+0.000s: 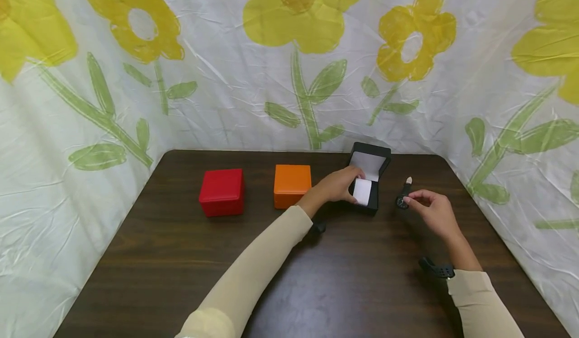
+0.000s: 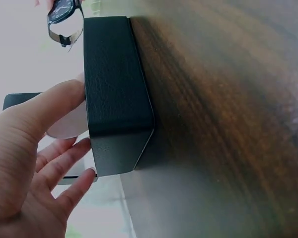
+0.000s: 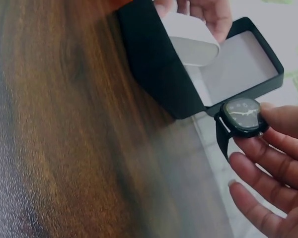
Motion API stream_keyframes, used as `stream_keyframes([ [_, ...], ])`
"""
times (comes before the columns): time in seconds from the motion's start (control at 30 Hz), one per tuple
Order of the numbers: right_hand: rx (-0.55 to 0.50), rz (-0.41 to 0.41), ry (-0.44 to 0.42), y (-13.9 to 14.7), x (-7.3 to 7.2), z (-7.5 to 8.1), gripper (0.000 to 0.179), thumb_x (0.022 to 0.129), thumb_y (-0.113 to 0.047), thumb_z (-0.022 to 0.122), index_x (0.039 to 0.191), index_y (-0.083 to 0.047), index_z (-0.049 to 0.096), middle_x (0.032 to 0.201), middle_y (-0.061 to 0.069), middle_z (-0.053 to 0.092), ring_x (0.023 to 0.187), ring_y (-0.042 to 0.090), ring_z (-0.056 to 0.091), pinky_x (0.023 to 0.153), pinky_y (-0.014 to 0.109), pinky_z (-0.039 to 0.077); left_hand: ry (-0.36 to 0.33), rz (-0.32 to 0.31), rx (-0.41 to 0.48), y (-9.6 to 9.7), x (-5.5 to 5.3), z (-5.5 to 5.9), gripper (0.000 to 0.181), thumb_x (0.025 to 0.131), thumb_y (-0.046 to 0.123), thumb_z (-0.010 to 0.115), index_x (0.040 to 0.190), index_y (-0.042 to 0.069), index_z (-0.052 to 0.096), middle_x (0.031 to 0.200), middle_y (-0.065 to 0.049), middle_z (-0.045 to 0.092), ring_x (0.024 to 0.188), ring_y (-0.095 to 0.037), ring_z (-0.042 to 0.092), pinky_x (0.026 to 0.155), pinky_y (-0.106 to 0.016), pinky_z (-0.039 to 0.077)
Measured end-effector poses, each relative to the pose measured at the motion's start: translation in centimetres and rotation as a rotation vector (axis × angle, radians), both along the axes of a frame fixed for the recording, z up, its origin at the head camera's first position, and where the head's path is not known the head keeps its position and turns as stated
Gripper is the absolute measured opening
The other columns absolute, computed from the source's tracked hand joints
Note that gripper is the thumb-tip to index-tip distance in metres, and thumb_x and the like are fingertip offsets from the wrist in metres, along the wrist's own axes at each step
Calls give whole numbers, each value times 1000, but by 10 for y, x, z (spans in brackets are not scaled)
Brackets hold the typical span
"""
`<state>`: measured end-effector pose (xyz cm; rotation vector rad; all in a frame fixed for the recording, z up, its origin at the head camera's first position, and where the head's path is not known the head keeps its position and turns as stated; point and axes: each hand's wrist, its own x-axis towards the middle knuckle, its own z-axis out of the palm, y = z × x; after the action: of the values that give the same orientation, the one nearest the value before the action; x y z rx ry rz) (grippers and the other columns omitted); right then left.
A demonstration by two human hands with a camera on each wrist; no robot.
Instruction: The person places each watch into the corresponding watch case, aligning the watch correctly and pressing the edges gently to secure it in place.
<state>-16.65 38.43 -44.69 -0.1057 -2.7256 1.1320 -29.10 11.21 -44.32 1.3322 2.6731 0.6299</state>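
Dark tabletop [image 1: 353,267]; left hand [image 1: 336,183] pinches white cushion [image 1: 362,192], black box [image 2: 116,74] under that grip; right hand [image 1: 436,215] pinches watch [image 3: 242,113]; holding its edges seems safest.

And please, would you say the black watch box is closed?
No, the black watch box has its lid open, exposing a white cushion.

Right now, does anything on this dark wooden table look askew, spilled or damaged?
Nothing looks spilled or damaged. Only the rounded white cushion sticks up out of the open black rectangular box, rather than lying flush, though the left hand holds it.
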Motion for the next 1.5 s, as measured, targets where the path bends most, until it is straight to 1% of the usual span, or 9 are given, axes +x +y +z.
stream_keyframes([
  [0.1, 4, 1, 10, -1, 1, 2, 41, 98, -40, 68, 107, -1, 73, 104, 17, 72, 84, 10, 59, 68, 23, 44, -40, 22, 64, 0, 3, -2, 69, 78, 26, 90, 133, 12, 52, 141, -5, 50, 118, -16, 52, 106, -22, 43],
  [0.2, 5, 4, 23, -3, 1, 4, 39, 98, -39, 68, 107, -1, 73, 104, 17, 73, 83, 8, 59, 68, 23, 45, -90, 19, 130, 0, 2, -6, 69, 77, 21, 91, 132, 12, 51, 142, -7, 48, 117, -17, 52, 105, -21, 44],
  [0.33, -5, 4, 34, -6, 4, 7, 38, 98, -38, 69, 106, -1, 73, 102, 15, 74, 82, 3, 60, 67, 22, 45, -189, 2, 235, 0, 1, -11, 68, 76, 10, 91, 131, 10, 51, 137, -8, 54, 112, -18, 54, 99, -18, 47],
  [0.5, -28, 17, 84, -9, 7, 9, 33, 96, -35, 72, 103, -3, 74, 94, 2, 75, 82, -3, 61, 67, 16, 47, -268, -9, 351, -1, 2, -13, 67, 75, 1, 89, 132, 10, 55, 131, -8, 59, 110, -17, 59, 93, -19, 52],
  [0.7, -71, 70, 137, -20, 10, 16, 27, 95, -30, 74, 101, -3, 74, 91, -9, 72, 82, -4, 64, 69, 12, 49, -257, -24, 426, -5, 4, -18, 67, 74, -2, 89, 133, 9, 60, 132, -9, 59, 106, -17, 62, 87, -19, 55],
  [0.97, -83, 111, 157, -33, 16, 29, 22, 95, -26, 74, 102, -5, 74, 94, -4, 72, 82, 0, 65, 68, 14, 50, -224, -31, 477, -9, 10, -18, 70, 77, 2, 88, 139, 12, 58, 132, -9, 56, 109, -17, 61, 84, -17, 55],
  [1.2, -128, 145, 201, -46, 20, 41, 16, 94, -15, 74, 103, -1, 73, 93, -3, 72, 80, 2, 65, 69, 13, 51, -254, -31, 508, -15, 16, -9, 70, 78, 1, 86, 140, 11, 55, 136, -11, 53, 110, -20, 61, 82, -19, 57],
  [1.43, -177, 190, 280, -74, 36, 73, 11, 93, -3, 72, 99, 6, 70, 89, -6, 70, 78, 4, 64, 71, 13, 52, -277, -58, 551, -25, 25, 3, 70, 78, 2, 87, 139, 9, 52, 133, -12, 56, 106, -23, 62, 76, -19, 58],
  [1.5, -184, 193, 290, -77, 36, 76, 10, 93, -3, 72, 100, 5, 70, 89, -7, 69, 79, 5, 64, 72, 13, 53, -280, -64, 568, -29, 27, 7, 70, 78, 3, 88, 138, 9, 53, 133, -12, 57, 104, -23, 63, 74, -19, 59],
])
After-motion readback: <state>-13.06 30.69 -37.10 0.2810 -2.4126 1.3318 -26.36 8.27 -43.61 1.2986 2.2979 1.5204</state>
